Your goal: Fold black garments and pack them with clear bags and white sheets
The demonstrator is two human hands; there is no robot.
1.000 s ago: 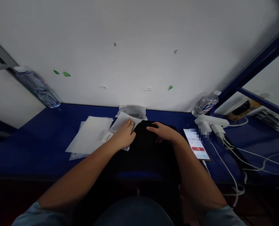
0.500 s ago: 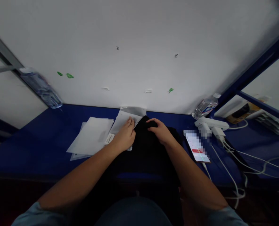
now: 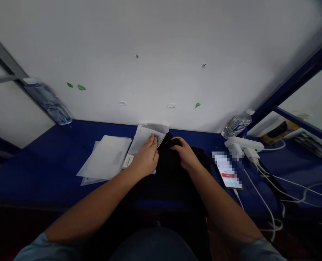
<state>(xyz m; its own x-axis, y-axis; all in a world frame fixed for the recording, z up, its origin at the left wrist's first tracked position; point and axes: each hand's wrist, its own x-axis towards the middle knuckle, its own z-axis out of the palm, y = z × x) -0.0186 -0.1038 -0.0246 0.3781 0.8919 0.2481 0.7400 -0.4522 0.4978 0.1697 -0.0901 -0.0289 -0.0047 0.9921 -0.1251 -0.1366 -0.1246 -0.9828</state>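
Observation:
Black cloth (image 3: 168, 166) lies over the middle of the blue table and hangs past its front edge. My right hand (image 3: 185, 152) pinches a fold of this cloth near its top. My left hand (image 3: 147, 156) rests on white translucent sheets or bags (image 3: 140, 137) beside the cloth, its fingers close together; whether it grips their edge is hard to make out. A small white label (image 3: 127, 161) with print shows by my left wrist. Further left lies a loose stack of white sheets (image 3: 106, 156).
A lit phone (image 3: 227, 172) lies right of the cloth, next to a white power strip (image 3: 244, 143) with plugs and cables. A clear bottle (image 3: 238, 123) stands at the back right. Another bottle (image 3: 48, 101) is at the back left. A white wall (image 3: 166, 72) rises behind the table (image 3: 41, 163).
My left hand has shifted slightly right, towards the cloth, and the white sheets under it have moved a little. My right hand stays at the fold of black cloth.

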